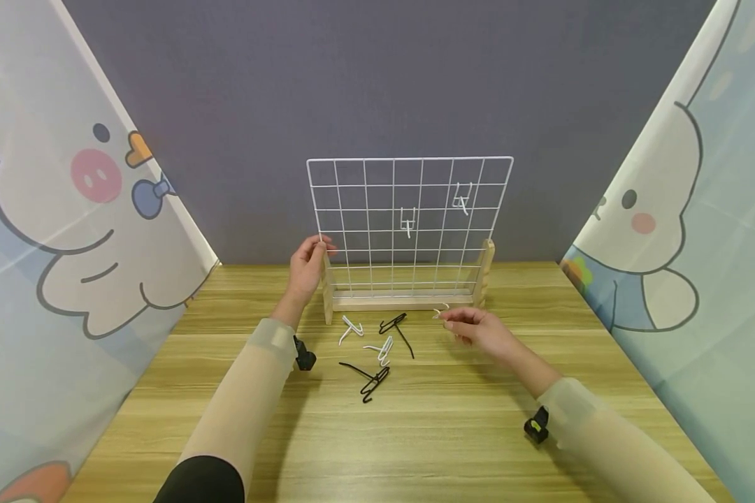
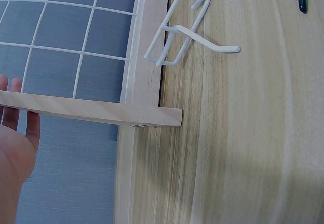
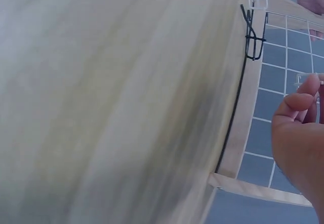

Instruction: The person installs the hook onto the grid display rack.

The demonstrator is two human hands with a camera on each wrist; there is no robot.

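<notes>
A white wire grid panel (image 1: 409, 158) stands upright in a wooden stand (image 1: 403, 304) at the back of the table. My left hand (image 1: 305, 269) grips the stand's left post (image 2: 91, 108), with fingertips reaching past it toward the grid. Just in front of the stand's right part, my right hand (image 1: 483, 333) pinches a small white wire hook (image 1: 437, 314) between thumb and fingers, most of it covered by them. Two more white hooks hang on the grid, one near the middle (image 1: 407, 225) and another higher on the right (image 1: 462, 202).
Between the arms lie two white hooks, one by the stand (image 1: 354, 327) and one nearer (image 1: 384, 349), plus a black hook (image 1: 393, 323) and a second black hook (image 1: 375, 381) closer in. Printed fabric sheets flank the wood-grain table (image 1: 415, 447); a dark grey backdrop (image 1: 377, 84) stands behind.
</notes>
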